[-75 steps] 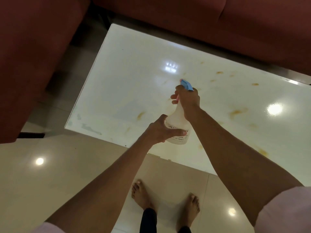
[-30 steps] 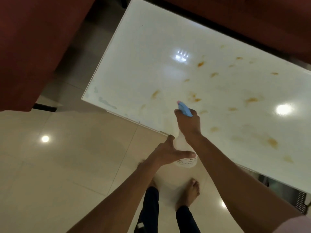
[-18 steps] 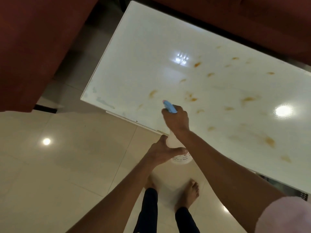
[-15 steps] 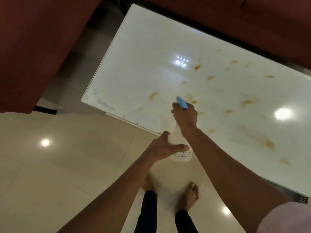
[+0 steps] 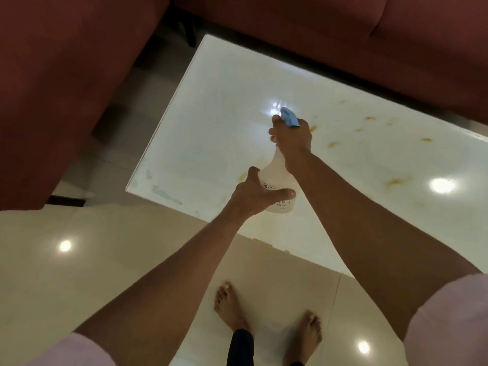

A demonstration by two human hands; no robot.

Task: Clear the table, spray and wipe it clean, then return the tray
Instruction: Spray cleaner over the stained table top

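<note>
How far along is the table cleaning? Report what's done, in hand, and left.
Done: the white table top holds no items. In hand: spraying; the right hand grips the spray bottle at its blue trigger head, the left hand holds its base. Left: wiping the orange stains, then returning the tray, not in view.

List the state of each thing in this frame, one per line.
spray bottle: held above the table, blue nozzle pointing away
right hand: grips the bottle's trigger head
left hand: holds the bottle's body
table: cleared, orange-brown stains across the white top, not yet wiped
</note>
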